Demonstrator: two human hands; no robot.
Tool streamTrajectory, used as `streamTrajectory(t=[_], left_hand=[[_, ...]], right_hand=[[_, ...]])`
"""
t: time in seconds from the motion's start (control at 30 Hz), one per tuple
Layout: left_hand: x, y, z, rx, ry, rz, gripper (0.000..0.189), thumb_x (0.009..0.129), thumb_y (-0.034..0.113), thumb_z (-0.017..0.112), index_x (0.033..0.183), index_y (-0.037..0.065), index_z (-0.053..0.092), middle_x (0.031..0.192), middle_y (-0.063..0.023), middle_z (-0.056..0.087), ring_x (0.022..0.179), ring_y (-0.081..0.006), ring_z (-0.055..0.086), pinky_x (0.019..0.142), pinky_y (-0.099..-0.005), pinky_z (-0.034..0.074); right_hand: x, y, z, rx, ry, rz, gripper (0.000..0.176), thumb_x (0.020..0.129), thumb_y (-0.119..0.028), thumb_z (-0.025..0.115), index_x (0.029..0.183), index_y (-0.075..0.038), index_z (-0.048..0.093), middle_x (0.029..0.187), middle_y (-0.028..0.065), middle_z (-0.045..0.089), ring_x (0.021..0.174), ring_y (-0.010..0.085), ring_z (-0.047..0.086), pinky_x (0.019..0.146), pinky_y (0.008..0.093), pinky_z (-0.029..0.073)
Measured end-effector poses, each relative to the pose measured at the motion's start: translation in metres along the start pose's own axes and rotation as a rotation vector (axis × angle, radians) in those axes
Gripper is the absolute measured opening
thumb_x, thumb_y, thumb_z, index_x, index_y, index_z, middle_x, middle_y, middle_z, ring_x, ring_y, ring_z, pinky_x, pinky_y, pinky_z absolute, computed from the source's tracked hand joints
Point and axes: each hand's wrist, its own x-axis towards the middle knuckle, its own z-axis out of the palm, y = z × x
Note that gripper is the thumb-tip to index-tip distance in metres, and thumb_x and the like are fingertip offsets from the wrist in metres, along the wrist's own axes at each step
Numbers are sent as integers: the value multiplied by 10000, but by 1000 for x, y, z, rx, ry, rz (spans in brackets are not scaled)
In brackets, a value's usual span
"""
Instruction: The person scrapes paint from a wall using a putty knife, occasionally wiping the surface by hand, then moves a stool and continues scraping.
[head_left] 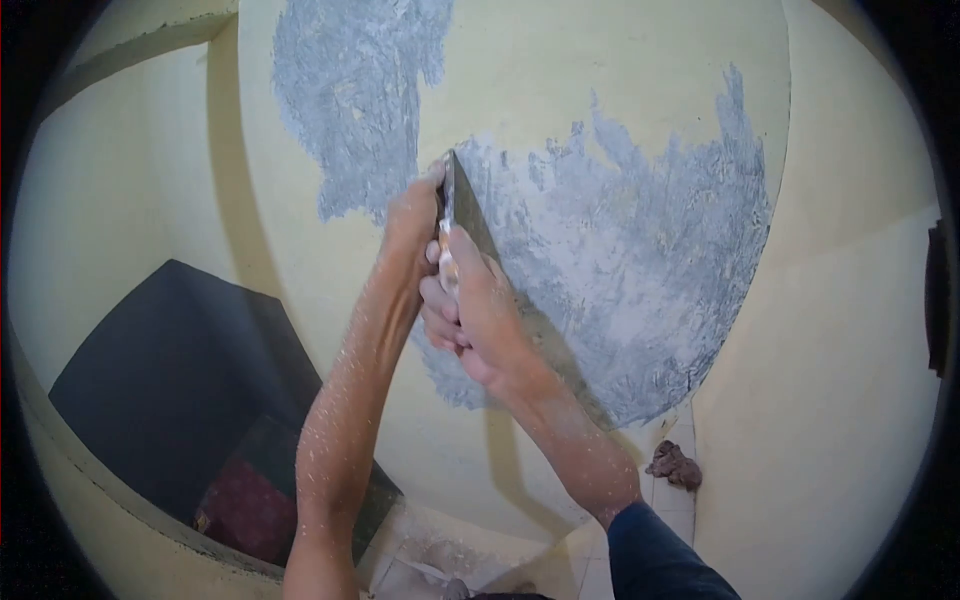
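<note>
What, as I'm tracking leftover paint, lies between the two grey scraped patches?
Head view: a band of yellow paint separates the upper patch from the larger patch, narrowing toward the scraper.

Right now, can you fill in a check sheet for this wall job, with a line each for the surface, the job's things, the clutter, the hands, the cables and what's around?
Surface: yellow wall with big rough grey patches where the yellow is gone.
Job's things: scraper, its blade against the wall at the edge of a grey patch.
Clutter: brown lump on the floor; pale bits lie lower down.
Hands: left hand presses high up by the blade; right hand grips the handle below. Both arms are speckled with pale flecks.
Cables: nothing seen.
Surroundings: dark box low on the left; what it is cannot be told.
</note>
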Motion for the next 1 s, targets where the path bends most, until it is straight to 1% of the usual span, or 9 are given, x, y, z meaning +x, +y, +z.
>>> streamTrajectory(t=[0.03,0.1,0.17,0.23,0.33,0.57,0.8,0.83,1.0], left_hand=[[7,-4,-3,-27,-28,-58,529,941,455,624,1122,-39,677,1026,-151,684,860,-210,629,763,-341,497],[52,-68,-14,327,114,406,450,947,459,608,1003,18,675,911,-125,673,725,-187,607,647,-339,486],[62,-66,-14,371,148,503,463,944,468,607,952,10,675,858,-139,672,691,-210,611,629,-359,488],[18,-17,-5,117,51,177,547,930,482,620,967,-61,677,868,-193,683,758,-277,640,708,-402,506],[11,-27,-5,82,67,86,504,924,460,643,902,-42,679,824,-159,671,732,-240,624,686,-380,500],[10,-25,-18,55,-126,84,547,943,465,604,989,-74,686,943,-168,694,812,-214,602,719,-368,485],[41,-60,-8,155,25,98,412,984,444,578,914,48,666,778,-61,616,663,-145,559,601,-314,466],[10,-37,-1,-63,-48,5,405,986,443,577,889,62,672,703,-63,599,591,-152,532,553,-322,453],[-11,-39,-1,-99,7,-34,413,966,455,600,879,56,661,740,-65,596,596,-165,515,534,-344,424]], right_hand=[[-2,0,0,13,-12,4,321,1047,-435,412,939,-146,502,518,-62,323,369,76,258,391,267,255],[-6,4,-2,11,-5,12,325,1048,-439,413,939,-146,502,518,-62,323,370,77,260,388,268,255],[-10,10,-12,-27,45,21,334,1048,-449,415,939,-146,502,516,-60,322,370,77,258,387,268,255],[1,-3,-2,-51,4,6,348,1048,-462,414,940,-142,502,515,-60,320,370,78,258,387,266,258],[-9,2,-4,-11,20,21,358,1048,-465,418,943,-133,502,515,-57,324,368,80,256,386,265,261],[-6,8,16,-40,115,15,332,1046,-450,433,940,-142,502,522,-60,327,357,78,249,376,259,253],[-11,5,-10,-70,67,59,312,1033,-444,443,938,-153,501,512,-61,335,347,75,251,370,258,249],[-11,3,-6,-83,71,45,310,1033,-442,443,937,-152,501,509,-59,335,346,75,249,370,260,248],[-19,8,-9,-61,96,68,312,1032,-433,443,932,-145,505,503,-51,334,347,76,242,373,273,244]])
